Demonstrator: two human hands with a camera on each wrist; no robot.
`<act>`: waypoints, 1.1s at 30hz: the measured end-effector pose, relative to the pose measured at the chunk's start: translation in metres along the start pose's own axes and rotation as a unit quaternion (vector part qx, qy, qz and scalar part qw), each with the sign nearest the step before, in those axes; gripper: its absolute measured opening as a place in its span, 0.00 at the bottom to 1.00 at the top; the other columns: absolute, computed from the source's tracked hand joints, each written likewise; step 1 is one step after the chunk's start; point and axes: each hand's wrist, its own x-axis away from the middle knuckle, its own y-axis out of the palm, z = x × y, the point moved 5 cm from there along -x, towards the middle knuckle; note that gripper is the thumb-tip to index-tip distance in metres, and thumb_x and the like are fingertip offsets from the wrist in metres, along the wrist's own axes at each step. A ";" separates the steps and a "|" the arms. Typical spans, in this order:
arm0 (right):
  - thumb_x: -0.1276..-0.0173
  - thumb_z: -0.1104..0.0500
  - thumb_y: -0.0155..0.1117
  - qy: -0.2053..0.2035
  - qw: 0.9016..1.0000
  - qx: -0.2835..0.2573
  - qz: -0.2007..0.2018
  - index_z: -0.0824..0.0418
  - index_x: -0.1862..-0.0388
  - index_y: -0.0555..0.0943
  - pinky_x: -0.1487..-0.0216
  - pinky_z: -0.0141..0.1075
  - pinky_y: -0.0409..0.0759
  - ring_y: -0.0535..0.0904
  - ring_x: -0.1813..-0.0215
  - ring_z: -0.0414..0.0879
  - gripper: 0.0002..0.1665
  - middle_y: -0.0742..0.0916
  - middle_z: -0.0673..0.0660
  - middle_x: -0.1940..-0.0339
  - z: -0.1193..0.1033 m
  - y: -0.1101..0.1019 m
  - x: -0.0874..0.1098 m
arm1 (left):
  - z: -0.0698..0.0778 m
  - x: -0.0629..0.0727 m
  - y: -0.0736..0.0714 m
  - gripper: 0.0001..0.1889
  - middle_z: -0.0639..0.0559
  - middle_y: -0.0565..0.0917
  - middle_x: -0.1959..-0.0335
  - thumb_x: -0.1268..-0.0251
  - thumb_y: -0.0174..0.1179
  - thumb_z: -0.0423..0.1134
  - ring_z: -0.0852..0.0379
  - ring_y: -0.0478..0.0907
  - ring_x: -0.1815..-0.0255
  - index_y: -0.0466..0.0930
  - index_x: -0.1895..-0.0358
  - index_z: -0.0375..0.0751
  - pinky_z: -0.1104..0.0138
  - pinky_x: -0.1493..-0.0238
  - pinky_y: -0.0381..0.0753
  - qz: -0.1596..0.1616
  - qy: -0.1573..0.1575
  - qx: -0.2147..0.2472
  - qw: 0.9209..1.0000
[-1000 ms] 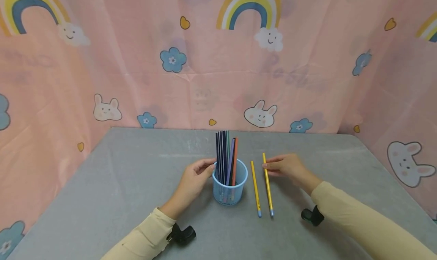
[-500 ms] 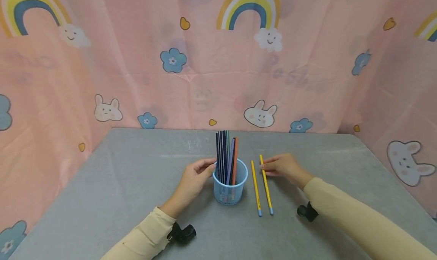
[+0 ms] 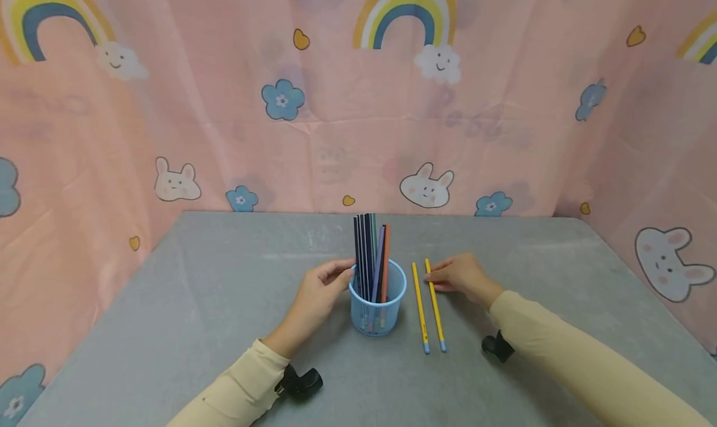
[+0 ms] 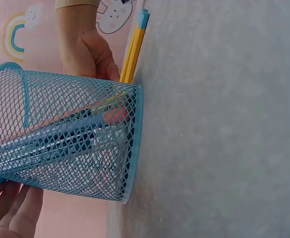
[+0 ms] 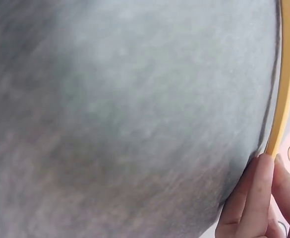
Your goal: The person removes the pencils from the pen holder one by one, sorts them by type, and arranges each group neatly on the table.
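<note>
A light blue mesh pen holder [image 3: 374, 320] stands upright on the table; several dark, purple and orange pencils [image 3: 365, 253] lean inside it. My left hand [image 3: 315, 299] holds its rim from the left, thumb and fingers at the upper edge; in the left wrist view the fingers [image 4: 23, 210] touch the rim. To the right of the holder, my right hand [image 3: 463, 279] pinches a yellow pencil [image 3: 437, 321] near its far end, and the right wrist view shows fingertips [image 5: 263, 171] on it. Parallel and just left of it lies a second yellow pencil [image 3: 420, 309] with a blue end.
The grey table [image 3: 235, 265] spreads out on both sides. A pink printed cloth [image 3: 347, 128] hangs behind it and along the sides. Each wrist carries a small black camera, such as the left one [image 3: 302, 384].
My right hand has moved left with the yellow pencil, bringing it closer to the second one and slightly nearer to me. The left hand and pen holder have stayed in place.
</note>
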 end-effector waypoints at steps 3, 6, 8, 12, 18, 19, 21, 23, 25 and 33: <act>0.35 0.63 0.70 0.002 1.000 0.004 0.009 0.72 0.51 0.84 0.66 0.29 0.86 0.84 0.72 0.37 0.17 0.89 0.63 0.59 -0.001 0.001 0.000 | -0.001 0.000 0.000 0.15 0.40 0.84 0.44 0.28 0.58 0.34 0.50 0.82 0.43 0.81 0.43 0.33 0.70 0.45 0.83 0.000 -0.003 -0.003 1.000; 0.36 0.64 0.71 0.003 1.000 0.004 0.019 0.72 0.52 0.85 0.67 0.30 0.86 0.84 0.74 0.37 0.16 0.90 0.63 0.60 -0.003 0.002 -0.001 | 0.000 0.000 0.000 0.15 0.40 0.84 0.43 0.28 0.58 0.35 0.49 0.82 0.43 0.81 0.43 0.33 0.68 0.44 0.83 -0.001 -0.002 -0.003 1.000; 0.37 0.65 0.72 0.004 1.000 0.004 0.022 0.72 0.53 0.85 0.68 0.30 0.86 0.84 0.74 0.37 0.15 0.90 0.63 0.61 -0.003 0.003 -0.001 | -0.001 0.000 0.000 0.15 0.40 0.84 0.44 0.28 0.58 0.35 0.49 0.82 0.42 0.81 0.43 0.33 0.67 0.44 0.83 -0.001 -0.002 -0.002 1.000; 0.37 0.64 0.72 -0.003 0.999 0.021 0.027 0.72 0.54 0.85 0.68 0.30 0.86 0.84 0.74 0.38 0.16 0.90 0.63 0.62 -0.005 0.000 0.000 | -0.001 0.000 0.000 0.15 0.40 0.84 0.43 0.27 0.58 0.36 0.49 0.82 0.42 0.81 0.43 0.33 0.66 0.42 0.83 -0.003 0.003 -0.004 1.000; 0.33 0.63 0.68 -0.050 0.998 0.031 0.037 0.72 0.51 0.84 0.62 0.32 0.87 0.85 0.66 0.41 0.15 0.89 0.66 0.54 -0.018 -0.012 0.010 | -0.001 -0.001 0.001 0.15 0.41 0.84 0.44 0.28 0.58 0.35 0.49 0.82 0.42 0.81 0.43 0.33 0.65 0.43 0.83 -0.002 -0.002 -0.002 1.000; 0.31 0.63 0.66 -0.061 0.997 0.024 0.039 0.72 0.49 0.84 0.59 0.34 0.88 0.86 0.64 0.42 0.16 0.88 0.67 0.52 -0.022 -0.013 0.013 | -0.001 -0.001 0.000 0.15 0.41 0.85 0.44 0.28 0.58 0.36 0.49 0.82 0.43 0.82 0.43 0.34 0.65 0.43 0.83 0.000 -0.002 -0.004 1.000; 0.30 0.61 0.65 -0.077 0.996 0.008 0.041 0.71 0.47 0.83 0.53 0.36 0.88 0.88 0.59 0.47 0.17 0.87 0.68 0.48 -0.031 -0.014 0.018 | -0.001 0.000 -0.001 0.15 0.42 0.85 0.44 0.27 0.58 0.36 0.50 0.82 0.43 0.82 0.43 0.35 0.64 0.43 0.83 0.002 -0.003 -0.006 1.000; 0.30 0.61 0.65 -0.091 0.995 -0.015 0.036 0.72 0.45 0.82 0.50 0.39 0.86 0.89 0.54 0.49 0.19 0.86 0.69 0.46 -0.040 -0.014 0.024 | 0.000 0.000 -0.001 0.15 0.42 0.85 0.44 0.27 0.58 0.36 0.50 0.82 0.43 0.82 0.43 0.35 0.63 0.42 0.83 0.002 -0.001 -0.008 1.000; 0.30 0.59 0.66 -0.101 0.994 -0.029 0.024 0.72 0.44 0.81 0.47 0.40 0.85 0.88 0.50 0.51 0.21 0.86 0.69 0.45 -0.047 -0.011 0.030 | 0.000 0.000 0.000 0.15 0.41 0.84 0.43 0.27 0.57 0.36 0.49 0.81 0.42 0.81 0.42 0.34 0.63 0.42 0.83 -0.004 0.001 -0.006 1.000; 0.30 0.55 0.66 -0.127 0.991 -0.040 -0.004 0.69 0.42 0.81 0.43 0.42 0.83 0.86 0.44 0.56 0.23 0.87 0.66 0.45 -0.062 -0.004 0.045 | -0.003 0.001 0.002 0.16 0.40 0.83 0.41 0.27 0.57 0.35 0.47 0.81 0.41 0.80 0.42 0.32 0.64 0.42 0.83 -0.003 0.006 -0.001 1.000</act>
